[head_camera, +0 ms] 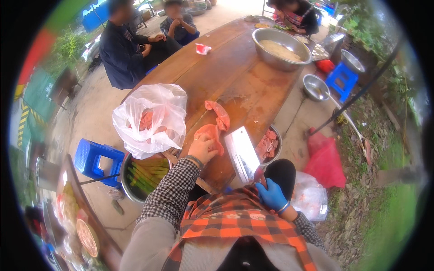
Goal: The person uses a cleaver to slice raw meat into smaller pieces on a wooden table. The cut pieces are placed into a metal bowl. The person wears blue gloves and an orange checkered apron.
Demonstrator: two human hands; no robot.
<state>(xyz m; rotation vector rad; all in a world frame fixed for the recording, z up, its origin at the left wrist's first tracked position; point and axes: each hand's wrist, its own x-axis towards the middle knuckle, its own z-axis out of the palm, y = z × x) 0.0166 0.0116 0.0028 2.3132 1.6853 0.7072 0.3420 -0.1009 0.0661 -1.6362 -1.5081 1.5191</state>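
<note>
On the wooden table (200, 81), my bare left hand (202, 148) presses or grips a piece of raw meat (209, 132) with its fingertips. A longer strip of meat (220, 115) lies just beyond, close against it. My right hand (272, 194), in a blue glove, is closed around the handle of a cleaver (242, 152), its broad blade tilted over the table's near right edge. Left of my left hand stands an open clear plastic bag (151, 118) with more raw meat inside. A metal bowl of cut meat (269, 144) sits low beside the table's right edge.
A metal basin (256, 50) with pale contents stands farther up the table, near a red-and-white packet (203, 49). A pot of green stalks (145, 174) and a blue stool (98, 162) are at the left. Two people sit beyond the table's left side, another at its far end.
</note>
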